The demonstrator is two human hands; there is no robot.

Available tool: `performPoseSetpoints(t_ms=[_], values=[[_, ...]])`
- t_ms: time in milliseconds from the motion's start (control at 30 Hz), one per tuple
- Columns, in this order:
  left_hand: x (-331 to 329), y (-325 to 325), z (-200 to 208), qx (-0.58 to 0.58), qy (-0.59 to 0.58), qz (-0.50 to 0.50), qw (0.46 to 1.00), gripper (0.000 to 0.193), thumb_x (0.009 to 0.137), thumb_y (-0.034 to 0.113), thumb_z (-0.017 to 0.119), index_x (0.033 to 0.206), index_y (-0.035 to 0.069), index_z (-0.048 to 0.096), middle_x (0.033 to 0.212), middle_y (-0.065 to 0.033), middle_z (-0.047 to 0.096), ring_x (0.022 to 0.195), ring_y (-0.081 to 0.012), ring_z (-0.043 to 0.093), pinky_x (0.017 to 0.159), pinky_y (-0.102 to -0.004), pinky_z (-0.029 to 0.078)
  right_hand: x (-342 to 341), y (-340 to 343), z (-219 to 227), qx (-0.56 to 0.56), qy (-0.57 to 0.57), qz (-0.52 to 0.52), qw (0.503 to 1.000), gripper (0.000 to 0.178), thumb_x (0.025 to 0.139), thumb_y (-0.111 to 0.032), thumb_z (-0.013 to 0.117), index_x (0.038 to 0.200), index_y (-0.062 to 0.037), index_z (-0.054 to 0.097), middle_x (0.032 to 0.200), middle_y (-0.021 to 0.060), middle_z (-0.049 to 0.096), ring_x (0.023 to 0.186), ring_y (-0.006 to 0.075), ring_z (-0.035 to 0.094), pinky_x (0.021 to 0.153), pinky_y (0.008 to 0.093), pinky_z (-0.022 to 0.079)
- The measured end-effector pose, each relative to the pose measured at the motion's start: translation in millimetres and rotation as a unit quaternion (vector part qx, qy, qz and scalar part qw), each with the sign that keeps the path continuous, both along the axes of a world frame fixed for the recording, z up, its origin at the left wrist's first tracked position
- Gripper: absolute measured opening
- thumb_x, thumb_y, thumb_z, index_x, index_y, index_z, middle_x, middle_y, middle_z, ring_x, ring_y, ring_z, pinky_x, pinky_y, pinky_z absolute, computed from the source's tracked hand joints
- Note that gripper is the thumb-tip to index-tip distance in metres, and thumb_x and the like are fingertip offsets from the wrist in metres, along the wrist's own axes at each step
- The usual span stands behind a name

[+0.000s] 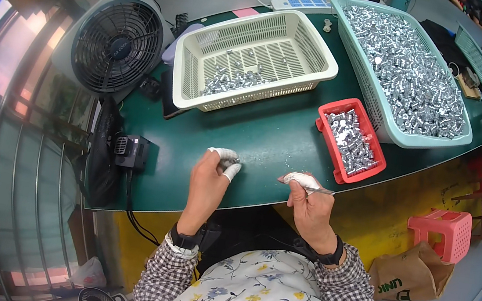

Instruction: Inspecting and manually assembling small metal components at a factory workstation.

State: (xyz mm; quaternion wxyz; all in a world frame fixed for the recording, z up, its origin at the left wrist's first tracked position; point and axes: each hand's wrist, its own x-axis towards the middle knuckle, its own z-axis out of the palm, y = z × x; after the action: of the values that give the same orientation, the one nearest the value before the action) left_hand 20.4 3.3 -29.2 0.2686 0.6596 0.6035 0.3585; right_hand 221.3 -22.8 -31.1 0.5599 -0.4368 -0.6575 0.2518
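Note:
My left hand (207,178) is over the green table near its front edge, with white coverings on its fingertips. Thumb and fingers are pinched on a small silver metal part (236,161), mostly hidden by them. To its right, my right hand (311,213) is closed around a thin metal tool (324,192) that points sideways; its exact kind is unclear. White wrapping covers that hand's forefinger. Beyond the right hand stands a red bin (363,177) of small silver metal parts. Farther off, a cream basket (261,96) holds a small heap of similar parts.
A large pale teal basket (433,143) full of metal parts stands at the back right. A fan (119,47) and a small black device (132,152) are on the left. A power strip (301,4) lies at the back; a pink stool (440,231) and paper bag (414,276) stand right.

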Motion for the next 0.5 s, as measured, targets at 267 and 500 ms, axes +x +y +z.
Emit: performPoseSetpoints(t_ms=[267, 500], values=[[3.2, -1.6, 8.2, 0.022, 0.151, -0.035, 0.988, 0.015, 0.079, 0.005, 0.067, 0.093, 0.000, 0.063, 0.074, -0.0055, 0.060, 0.062, -0.0128, 0.054, 0.060, -0.0272, 0.044, 7.7, -4.7, -2.8, -0.006, -0.002, 0.016, 1.000, 0.020, 0.094, -0.011, 0.051, 0.090, 0.0047, 0.063, 0.073, 0.0085, 0.061, 0.049, 0.0094, 0.050, 0.044, 0.0233, 0.039], [-9.5, 2.5, 25.4, -0.193, -0.182, -0.094, 0.959, 0.020, 0.087, 0.012, 0.061, 0.102, -0.001, 0.062, 0.081, -0.0057, 0.062, 0.063, -0.0124, 0.057, 0.053, -0.0259, 0.046, 12.0, -13.8, 3.6, -0.033, 0.021, 0.018, 0.999, 0.010, 0.089, -0.004, 0.057, 0.087, 0.0035, 0.062, 0.075, 0.0115, 0.061, 0.049, 0.0179, 0.055, 0.045, 0.0273, 0.042]])
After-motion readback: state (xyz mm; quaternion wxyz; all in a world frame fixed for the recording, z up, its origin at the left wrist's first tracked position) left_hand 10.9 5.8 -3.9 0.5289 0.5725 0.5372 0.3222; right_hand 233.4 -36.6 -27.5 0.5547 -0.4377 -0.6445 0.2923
